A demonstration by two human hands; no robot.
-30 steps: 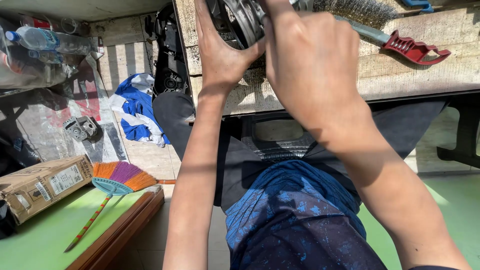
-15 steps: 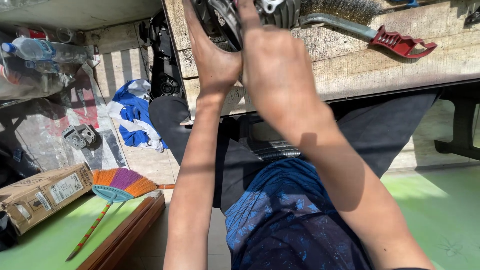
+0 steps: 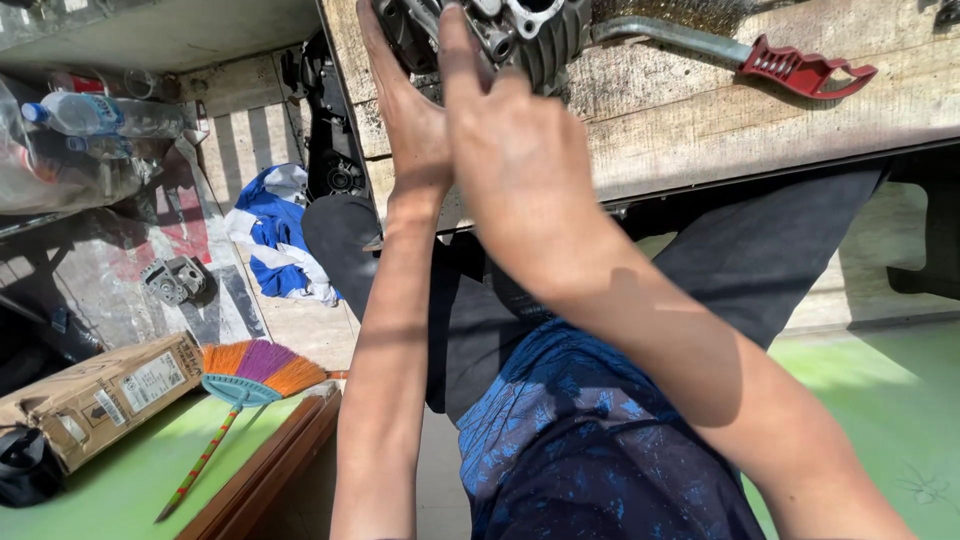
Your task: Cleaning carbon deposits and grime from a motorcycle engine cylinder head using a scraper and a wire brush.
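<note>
Looking down from my remote feed, I start at the far left, where a clear plastic water bottle (image 3: 95, 115) lies among clutter, with a small grey metal engine part (image 3: 175, 278) on a plastic sheet below it. A brown cardboard box (image 3: 100, 395) sits on the green floor, just beside a fan-shaped broom (image 3: 255, 370) with orange and purple bristles. A blue-and-white cloth (image 3: 275, 235) lies crumpled near the edge of the wooden workbench (image 3: 680, 100).

At centre, the left hand (image 3: 405, 115) reaches up to the bench, its palm pressed against the near-left side of the finned metal engine cylinder (image 3: 520, 35), which stands on the benchtop at the top of view. The right hand (image 3: 520, 170) meets the same cylinder from the front, fingers curled with the index finger extended up onto its face; I cannot tell how firmly either hand grips. To the right, a red-handled tool (image 3: 800, 68) lies on the bench, well apart from both hands.
</note>
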